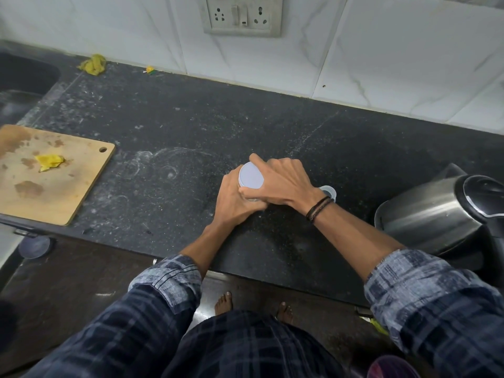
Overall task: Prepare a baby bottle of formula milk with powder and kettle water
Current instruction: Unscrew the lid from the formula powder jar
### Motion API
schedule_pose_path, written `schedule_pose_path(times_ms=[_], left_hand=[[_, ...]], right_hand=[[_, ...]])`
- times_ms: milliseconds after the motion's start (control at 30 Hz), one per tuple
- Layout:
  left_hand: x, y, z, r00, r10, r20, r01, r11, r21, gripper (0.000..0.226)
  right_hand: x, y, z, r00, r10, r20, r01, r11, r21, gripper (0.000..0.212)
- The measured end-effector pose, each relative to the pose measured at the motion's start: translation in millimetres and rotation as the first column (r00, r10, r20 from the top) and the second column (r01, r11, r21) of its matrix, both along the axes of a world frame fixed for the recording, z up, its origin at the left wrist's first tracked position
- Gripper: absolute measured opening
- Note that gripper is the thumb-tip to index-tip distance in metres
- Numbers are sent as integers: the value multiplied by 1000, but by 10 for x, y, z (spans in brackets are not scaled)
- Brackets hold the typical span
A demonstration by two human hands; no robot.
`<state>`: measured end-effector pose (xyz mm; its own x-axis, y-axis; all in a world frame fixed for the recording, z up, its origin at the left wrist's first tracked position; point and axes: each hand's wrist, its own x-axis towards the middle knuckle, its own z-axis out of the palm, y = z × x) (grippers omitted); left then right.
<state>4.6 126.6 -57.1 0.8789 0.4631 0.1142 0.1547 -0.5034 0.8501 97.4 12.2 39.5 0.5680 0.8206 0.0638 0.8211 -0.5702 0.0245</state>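
A small container with a pale grey round lid (251,175) stands on the black counter (169,126), near the middle. My left hand (234,197) wraps around its body from the left. My right hand (283,181) grips the lid's rim from above and from the right, fingers curled over the edge. The container's body is hidden by both hands. Just behind my right wrist a clear baby bottle (328,191) shows only its open top. A steel electric kettle (436,211) with a black lid stands at the right.
A wooden cutting board (54,186) with a yellow scrap lies at the left, and a sink (24,77) sits beyond it. A yellow cloth (94,64) lies by the tiled wall. A socket panel (241,15) is on the wall.
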Motion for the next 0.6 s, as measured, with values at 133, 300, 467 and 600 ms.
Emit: schedule_pose_path(times_ms=[133, 300, 467, 600], left_hand=[[26, 23, -37, 1000, 8, -27, -8, 1000, -12, 92], [8, 8, -8, 1000, 23, -22, -24, 999, -35, 94], [27, 33, -24, 1000, 8, -22, -9, 999, -42, 92], [2, 10, 72, 1000, 3, 16, -2, 999, -49, 84]], right_hand=[[29, -8, -2, 1000, 21, -14, -21, 1000, -5, 74], [68, -11, -19, 999, 24, -25, -24, 1000, -1, 76], [99, -17, -41, 999, 31, -43, -30, 999, 12, 74], [107, -14, -43, 999, 27, -36, -26, 999, 20, 72]])
